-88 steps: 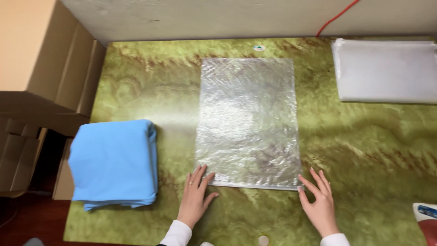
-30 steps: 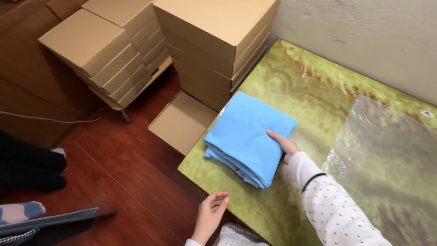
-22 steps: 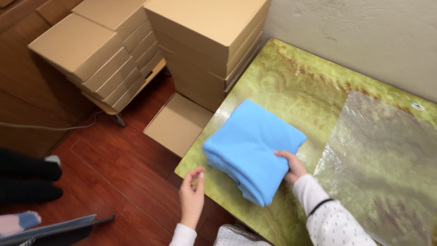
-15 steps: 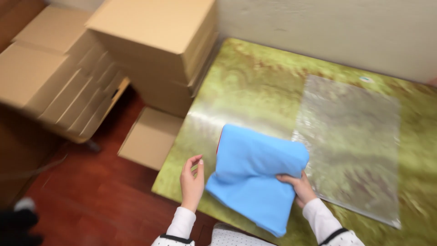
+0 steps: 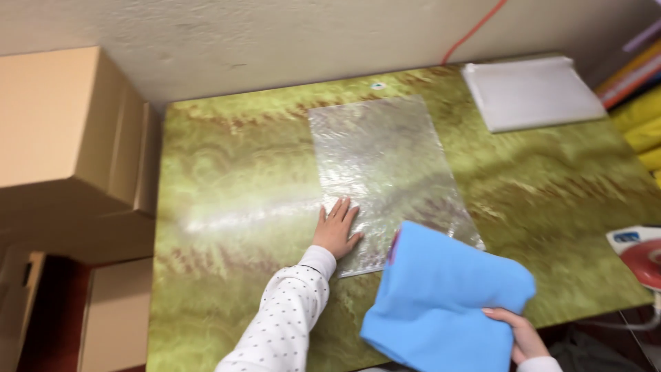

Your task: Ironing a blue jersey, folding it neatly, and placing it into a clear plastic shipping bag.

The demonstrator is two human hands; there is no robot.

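Blue cloth (image 5: 447, 303), folded, pinched in right hand (image 5: 521, 335), overlaps near end of clear bag (image 5: 389, 172); left hand (image 5: 337, 229) flat, fingers spread, on bag's near-left corner.

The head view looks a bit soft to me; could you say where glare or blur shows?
Head view: mild motion blur throughout; a pale streak of glare crosses the green table beside the left hand; the clear plastic bag glints; the blue folded cloth has soft edges.

A folded blue cloth (image 5: 444, 303) is held up over the table's (image 5: 227, 172) near edge, its far corner overlapping the near right corner of a clear crinkled plastic bag (image 5: 385, 169), which lies flat mid-table, its long side running toward the far edge
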